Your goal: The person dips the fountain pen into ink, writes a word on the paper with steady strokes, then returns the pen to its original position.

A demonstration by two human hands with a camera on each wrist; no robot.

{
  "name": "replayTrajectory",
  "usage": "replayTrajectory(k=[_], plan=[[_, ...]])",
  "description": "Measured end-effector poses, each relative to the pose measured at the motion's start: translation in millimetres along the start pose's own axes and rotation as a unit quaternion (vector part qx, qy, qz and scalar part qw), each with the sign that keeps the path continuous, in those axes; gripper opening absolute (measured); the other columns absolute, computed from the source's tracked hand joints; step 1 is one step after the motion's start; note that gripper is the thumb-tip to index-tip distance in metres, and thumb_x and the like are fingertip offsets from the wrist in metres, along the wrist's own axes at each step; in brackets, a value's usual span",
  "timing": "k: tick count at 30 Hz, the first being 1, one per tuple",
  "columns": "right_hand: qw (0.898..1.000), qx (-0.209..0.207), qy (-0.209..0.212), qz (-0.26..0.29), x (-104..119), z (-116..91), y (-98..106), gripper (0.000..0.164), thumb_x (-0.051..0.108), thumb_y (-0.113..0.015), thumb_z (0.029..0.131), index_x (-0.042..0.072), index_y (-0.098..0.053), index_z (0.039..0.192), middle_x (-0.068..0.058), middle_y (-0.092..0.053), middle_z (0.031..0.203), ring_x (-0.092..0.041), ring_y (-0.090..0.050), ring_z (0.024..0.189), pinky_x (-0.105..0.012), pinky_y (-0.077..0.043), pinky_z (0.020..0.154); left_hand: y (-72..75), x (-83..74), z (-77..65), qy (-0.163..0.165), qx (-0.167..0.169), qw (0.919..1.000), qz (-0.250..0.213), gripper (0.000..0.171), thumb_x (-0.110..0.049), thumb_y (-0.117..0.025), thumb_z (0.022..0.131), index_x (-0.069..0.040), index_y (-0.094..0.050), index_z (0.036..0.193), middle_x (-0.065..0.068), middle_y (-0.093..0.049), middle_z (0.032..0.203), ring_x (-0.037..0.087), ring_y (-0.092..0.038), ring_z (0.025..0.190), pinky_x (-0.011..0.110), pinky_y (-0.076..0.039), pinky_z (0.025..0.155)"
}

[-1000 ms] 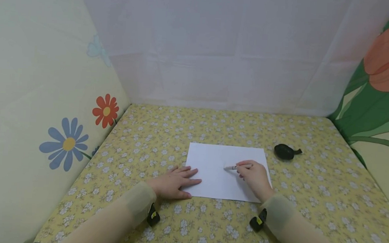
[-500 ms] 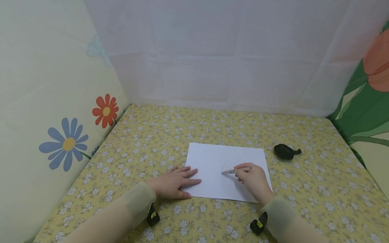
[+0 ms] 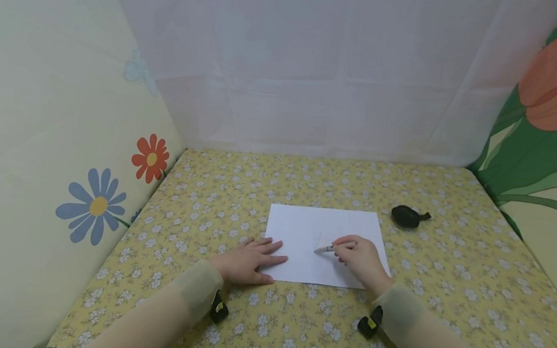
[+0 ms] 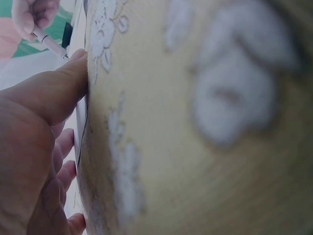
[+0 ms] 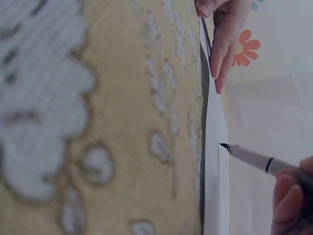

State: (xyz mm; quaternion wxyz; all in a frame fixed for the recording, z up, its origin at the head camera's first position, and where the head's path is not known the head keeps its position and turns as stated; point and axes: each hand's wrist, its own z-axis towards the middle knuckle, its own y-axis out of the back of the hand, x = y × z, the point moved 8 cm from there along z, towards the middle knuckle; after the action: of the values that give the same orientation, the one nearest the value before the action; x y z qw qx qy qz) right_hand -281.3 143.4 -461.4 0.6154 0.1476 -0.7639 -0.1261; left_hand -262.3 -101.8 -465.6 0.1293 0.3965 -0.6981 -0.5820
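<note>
A white sheet of paper (image 3: 299, 222) lies on the flowered cloth, with a faint thin line near its middle. My left hand (image 3: 250, 262) rests with fingers spread on the sheet's left edge. In my right hand (image 3: 361, 260) I pinch a pen (image 3: 324, 249) between thumb and fingers, its barrel slanting down to the left. The right wrist view shows the pale pen (image 5: 252, 159) with a dark pointed tip right at the paper (image 5: 215, 171). In the left wrist view, the left thumb (image 4: 68, 81) lies along the paper's near edge.
A black oval object (image 3: 406, 217) with a short neck lies right of the paper. Yellow flowered cloth (image 3: 230, 187) covers the table. A pale sheet (image 3: 301, 91) hangs behind, and flower-printed panels (image 3: 121, 108) stand at both sides.
My right hand and the pen tip have moved toward me and slightly left across the paper, and the faint line has grown longer. My left hand has stayed in place.
</note>
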Motion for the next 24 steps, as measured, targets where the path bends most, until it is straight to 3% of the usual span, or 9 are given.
replayTrajectory(k=[13, 24], plan=[[1.0, 0.01, 0.0, 0.001, -1, -4, -2, 0.015, 0.018, -0.065, 0.088, 0.008, -0.07, 0.098, -0.01, -0.068, 0.08, -0.02, -0.053, 0.064, -0.029, -0.04, 0.051, -0.7, 0.0, -0.3, 0.006, 0.004, 1.0, -0.001, 0.062, -0.057, -0.048, 0.095, -0.037, -0.03, 0.151, -0.006, -0.011, 0.161, 0.022, -0.007, 0.147, 0.054, -0.005, 0.116], [0.999, -0.019, 0.019, 0.019, -3, 3, 16, 0.027, 0.024, -0.063, 0.091, 0.006, -0.069, 0.11, -0.012, -0.07, 0.093, -0.025, -0.06, 0.077, -0.033, -0.049, 0.063, -0.7, 0.4, 0.4, 0.003, 0.007, 1.0, -0.005, 0.062, -0.056, -0.048, 0.095, -0.037, -0.03, 0.151, -0.006, -0.011, 0.161, 0.022, -0.006, 0.147, 0.055, -0.005, 0.116]])
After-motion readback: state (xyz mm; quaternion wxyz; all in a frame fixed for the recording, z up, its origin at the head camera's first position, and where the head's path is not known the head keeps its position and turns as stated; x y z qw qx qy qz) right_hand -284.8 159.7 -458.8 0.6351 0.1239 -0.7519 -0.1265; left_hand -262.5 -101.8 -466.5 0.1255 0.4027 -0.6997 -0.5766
